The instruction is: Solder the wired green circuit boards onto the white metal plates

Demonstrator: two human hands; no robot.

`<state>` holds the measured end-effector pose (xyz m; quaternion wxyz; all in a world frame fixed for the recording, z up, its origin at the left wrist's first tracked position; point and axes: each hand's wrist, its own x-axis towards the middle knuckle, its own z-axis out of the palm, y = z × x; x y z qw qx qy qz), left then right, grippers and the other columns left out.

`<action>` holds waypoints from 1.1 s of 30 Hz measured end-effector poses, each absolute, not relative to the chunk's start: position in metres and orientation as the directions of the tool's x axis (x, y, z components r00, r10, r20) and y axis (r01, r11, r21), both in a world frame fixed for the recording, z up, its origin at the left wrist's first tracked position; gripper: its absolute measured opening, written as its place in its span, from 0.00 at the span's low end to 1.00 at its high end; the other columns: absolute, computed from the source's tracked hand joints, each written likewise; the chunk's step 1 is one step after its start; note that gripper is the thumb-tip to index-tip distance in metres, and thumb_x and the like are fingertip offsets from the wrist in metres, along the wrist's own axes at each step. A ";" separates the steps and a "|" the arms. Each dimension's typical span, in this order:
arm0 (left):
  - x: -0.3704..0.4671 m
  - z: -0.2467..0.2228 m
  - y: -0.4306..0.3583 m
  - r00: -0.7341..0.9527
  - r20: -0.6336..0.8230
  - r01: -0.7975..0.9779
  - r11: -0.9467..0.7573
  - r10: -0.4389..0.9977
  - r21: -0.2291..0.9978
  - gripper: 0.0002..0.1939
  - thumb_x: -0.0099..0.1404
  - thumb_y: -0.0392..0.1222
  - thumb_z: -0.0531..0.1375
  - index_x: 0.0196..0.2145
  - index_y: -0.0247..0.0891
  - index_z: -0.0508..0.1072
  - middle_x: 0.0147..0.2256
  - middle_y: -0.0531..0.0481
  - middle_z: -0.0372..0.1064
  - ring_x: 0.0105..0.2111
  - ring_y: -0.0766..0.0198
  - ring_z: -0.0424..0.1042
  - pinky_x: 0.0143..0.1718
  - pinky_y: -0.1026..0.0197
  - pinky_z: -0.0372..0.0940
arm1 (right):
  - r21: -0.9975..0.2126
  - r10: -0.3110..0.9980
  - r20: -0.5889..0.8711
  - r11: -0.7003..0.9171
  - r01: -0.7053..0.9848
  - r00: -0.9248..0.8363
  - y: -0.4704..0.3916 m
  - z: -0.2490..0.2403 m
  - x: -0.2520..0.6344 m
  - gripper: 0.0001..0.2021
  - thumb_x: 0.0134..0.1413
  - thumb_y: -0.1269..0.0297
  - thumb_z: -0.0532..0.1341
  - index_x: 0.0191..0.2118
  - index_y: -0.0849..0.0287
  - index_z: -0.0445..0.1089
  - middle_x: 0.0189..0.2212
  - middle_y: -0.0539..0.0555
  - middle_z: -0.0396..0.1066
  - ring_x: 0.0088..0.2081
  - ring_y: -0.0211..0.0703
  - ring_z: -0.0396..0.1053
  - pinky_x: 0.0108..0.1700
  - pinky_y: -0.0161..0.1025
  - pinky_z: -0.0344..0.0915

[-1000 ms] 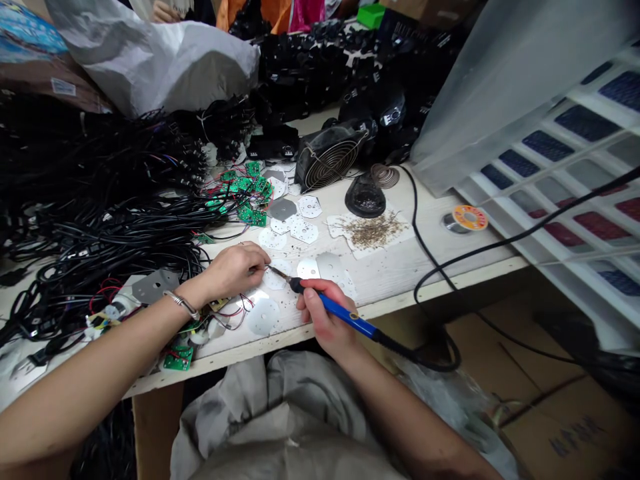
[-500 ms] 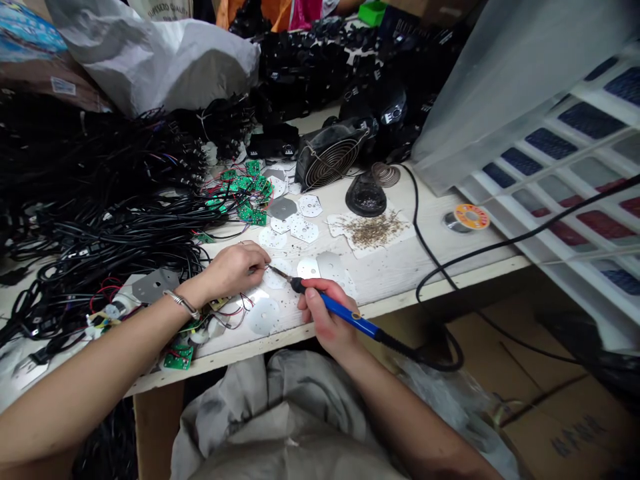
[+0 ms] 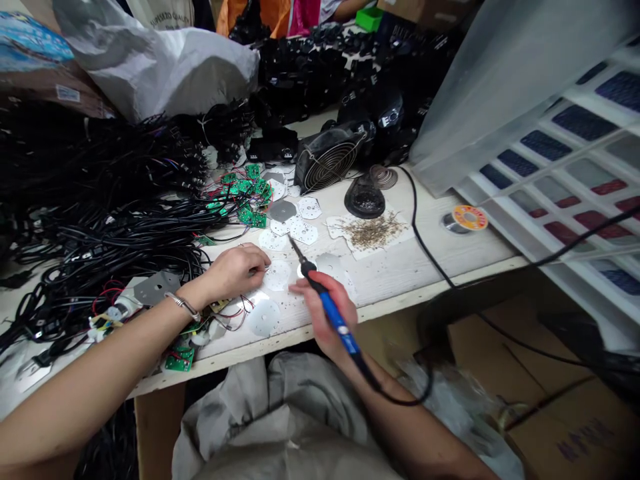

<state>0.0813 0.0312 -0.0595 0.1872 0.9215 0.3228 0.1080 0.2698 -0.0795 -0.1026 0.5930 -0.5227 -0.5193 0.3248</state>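
Observation:
My right hand (image 3: 327,310) is closed around the blue handle of a soldering iron (image 3: 332,312), whose tip points up and away over the bench beside some white disc plates (image 3: 303,231). My left hand (image 3: 243,270) rests low over the bench with its fingers curled together; whatever they pinch is hidden. Just right of those fingers lies a white plate (image 3: 278,275), and a round silvery plate (image 3: 264,317) is nearer the bench edge. Green circuit boards (image 3: 245,193) with thin red and black wires are heaped beyond my left hand.
Black cables (image 3: 115,233) pile up on the left. A small fan (image 3: 330,163) stands at the back, near a dark iron stand (image 3: 365,198) and a card with solder scraps (image 3: 373,233). A solder reel (image 3: 466,219) sits right, by a white crate (image 3: 505,200).
The soldering iron has swung away from my left fingertips, its tip now pointing farther up the bench. My right hand has turned with it, while my left hand stays nearly in place.

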 end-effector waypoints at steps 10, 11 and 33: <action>0.088 -0.041 0.018 0.680 -0.114 0.726 -0.687 0.725 -0.037 0.08 0.64 0.35 0.55 0.31 0.34 0.73 0.31 0.44 0.73 0.33 0.59 0.72 0.36 0.59 0.66 | -0.632 0.856 0.506 0.453 0.629 -0.108 -0.068 -0.109 0.262 0.12 0.68 0.64 0.49 0.51 0.58 0.64 0.36 0.57 0.66 0.31 0.42 0.72 0.31 0.37 0.71; 0.090 -0.040 0.019 0.665 -0.127 0.731 -0.676 0.736 -0.091 0.08 0.65 0.34 0.55 0.31 0.33 0.73 0.31 0.44 0.73 0.34 0.58 0.72 0.37 0.58 0.66 | -0.630 0.858 0.502 0.449 0.634 -0.110 -0.068 -0.108 0.262 0.12 0.68 0.63 0.49 0.51 0.58 0.64 0.35 0.56 0.65 0.30 0.42 0.71 0.30 0.37 0.71; 0.091 0.034 0.154 0.231 0.032 0.972 -0.232 0.972 0.040 0.13 0.58 0.40 0.55 0.36 0.38 0.78 0.34 0.46 0.77 0.35 0.58 0.74 0.38 0.62 0.66 | -0.865 0.819 0.502 0.472 0.171 0.278 -0.075 -0.113 0.272 0.12 0.62 0.73 0.54 0.49 0.54 0.63 0.35 0.51 0.65 0.31 0.37 0.72 0.35 0.36 0.73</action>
